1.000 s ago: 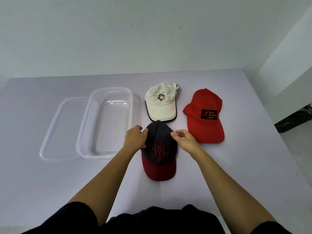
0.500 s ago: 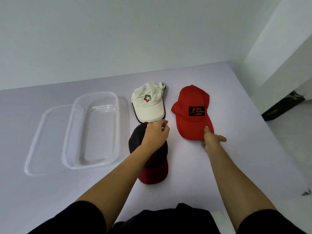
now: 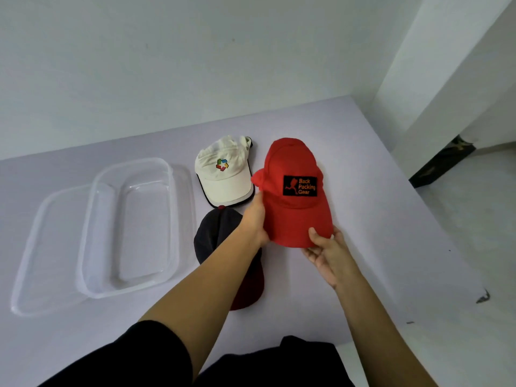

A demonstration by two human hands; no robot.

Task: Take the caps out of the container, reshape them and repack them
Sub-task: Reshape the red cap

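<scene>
I see the widest open stretch of the pale lilac tabletop to the right of the red fabric cap with the black patch, running out to the table's right edge. The cream-white cap and the black cap with a dark red brim sit close together, and the left forearm crosses the dark one. Only a thin lane separates them from the clear plastic container, whose mouth is open from above. Its clear flat lid lies against its left side.

One wide-angle camera, worn on the person's head, looks forward and steeply down onto the pale lilac flat surface from above its near edge. The plain white wall fills the upper third, and pale floor shows at right.
</scene>
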